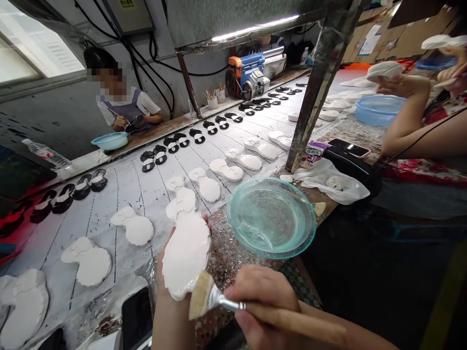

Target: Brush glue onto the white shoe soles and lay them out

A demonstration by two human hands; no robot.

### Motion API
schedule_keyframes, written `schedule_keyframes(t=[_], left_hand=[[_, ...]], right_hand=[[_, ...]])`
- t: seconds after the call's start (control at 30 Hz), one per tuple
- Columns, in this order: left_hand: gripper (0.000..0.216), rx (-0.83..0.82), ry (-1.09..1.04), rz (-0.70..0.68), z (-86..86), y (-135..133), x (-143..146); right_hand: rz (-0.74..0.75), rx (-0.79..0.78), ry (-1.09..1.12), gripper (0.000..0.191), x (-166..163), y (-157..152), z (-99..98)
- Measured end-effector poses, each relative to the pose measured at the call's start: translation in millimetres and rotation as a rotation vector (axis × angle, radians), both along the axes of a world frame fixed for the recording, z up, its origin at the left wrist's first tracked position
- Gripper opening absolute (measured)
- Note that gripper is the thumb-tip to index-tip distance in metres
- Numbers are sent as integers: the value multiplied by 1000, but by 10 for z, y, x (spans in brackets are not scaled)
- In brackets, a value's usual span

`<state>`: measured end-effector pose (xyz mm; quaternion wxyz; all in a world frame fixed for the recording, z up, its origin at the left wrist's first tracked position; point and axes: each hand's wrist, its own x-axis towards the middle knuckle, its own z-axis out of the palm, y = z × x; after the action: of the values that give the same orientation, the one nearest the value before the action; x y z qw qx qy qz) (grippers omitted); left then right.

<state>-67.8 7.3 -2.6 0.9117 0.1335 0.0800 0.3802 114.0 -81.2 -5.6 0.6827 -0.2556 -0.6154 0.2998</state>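
Note:
My left hand [161, 279] holds a white sandal-shaped piece [186, 255] from below, its broad end towards me. The surface looks wet and glossy, and the edge is ragged. Closed around a flat paintbrush [288, 320] with a wooden handle and metal ferrule, my right hand [264, 291] keeps the pale bristles at the near edge of the piece. Just beyond, a clear teal basin [272, 218] holds water. Similar white pieces, such as one sandal shape [134, 226], lie in a row across the table to the left and ahead.
Black sandal pieces [197, 136] line the table's far side. A metal post [314, 87] rises beside the basin. Phones [136, 313] lie near and right. One co-worker [127, 107] sits opposite by a blue bowl [109, 141]; another person's arm [408, 109] is at right, near a blue basin [379, 109].

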Motion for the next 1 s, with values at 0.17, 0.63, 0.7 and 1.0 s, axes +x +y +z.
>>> schedule_keyframes(t=[0.17,0.63,0.7,1.0], left_hand=[[76,13,-22,-99,5,-14,-3],[59,-329,365,-204,267,-158,125],[60,-350,357,-170,296,-200,177],[45,-292,387,-45,372,-316,248]], right_hand=[[184,-226,86,19,172,22,56],[320,-323,279,15,352,135,-20],[314,-329,315,15,380,137,-36],[268,-401,295,16,517,234,-124]])
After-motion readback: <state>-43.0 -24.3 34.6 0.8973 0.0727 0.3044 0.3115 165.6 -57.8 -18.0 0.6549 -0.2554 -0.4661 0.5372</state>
